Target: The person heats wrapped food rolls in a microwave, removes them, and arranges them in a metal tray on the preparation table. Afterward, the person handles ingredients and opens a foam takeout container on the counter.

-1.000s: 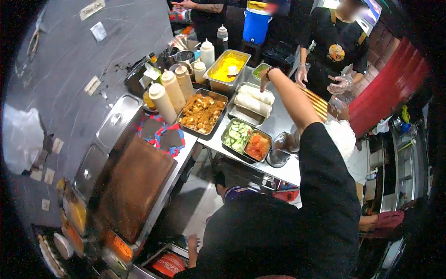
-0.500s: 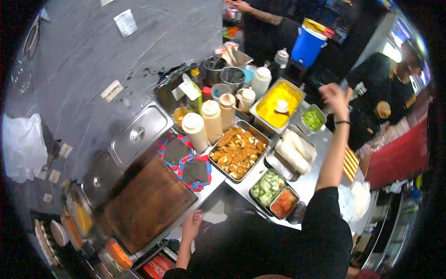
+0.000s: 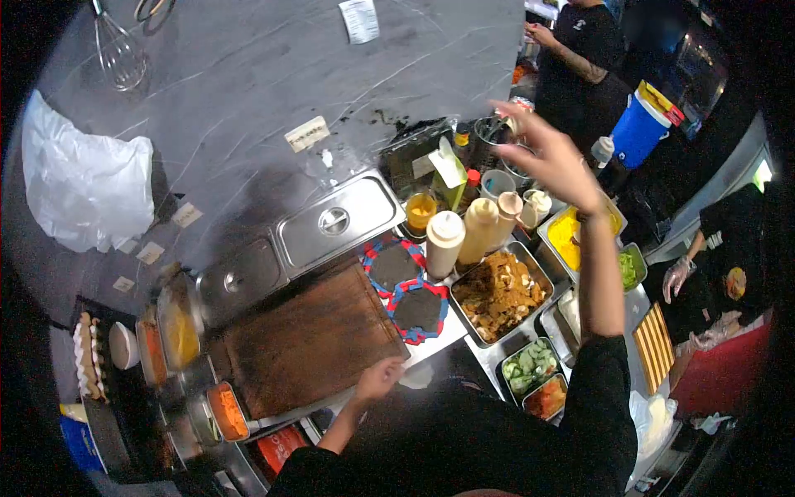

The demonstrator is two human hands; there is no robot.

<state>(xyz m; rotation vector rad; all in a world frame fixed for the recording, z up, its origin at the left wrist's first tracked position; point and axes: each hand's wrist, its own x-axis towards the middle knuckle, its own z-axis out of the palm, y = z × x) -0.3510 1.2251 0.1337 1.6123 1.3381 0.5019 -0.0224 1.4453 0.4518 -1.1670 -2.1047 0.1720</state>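
As the right hand (image 3: pixel 551 157) hovers, its forearm (image 3: pixel 600 273) part-hides yellow food (image 3: pixel 566 238).

Flat lane over the brown board (image 3: pixel 306 344), left of centre.
At centre, upright squeeze bottles (image 3: pixel 479 234) block low passage from the metal lid (image 3: pixel 356 217) to the pan of browned food (image 3: pixel 538 269); the left hand (image 3: pixel 379 378) obstructs the brown board's lower-right edge.

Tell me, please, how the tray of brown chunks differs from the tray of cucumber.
The tray of brown chunks is clearly larger than the tray of cucumber. The first holds a rough brown heap with pale bits; the second holds pale and dark green pieces. The first stands beside the squeeze bottles, while the second sits next to some chopped orange-red food. Both are open, four-sided metal containers.
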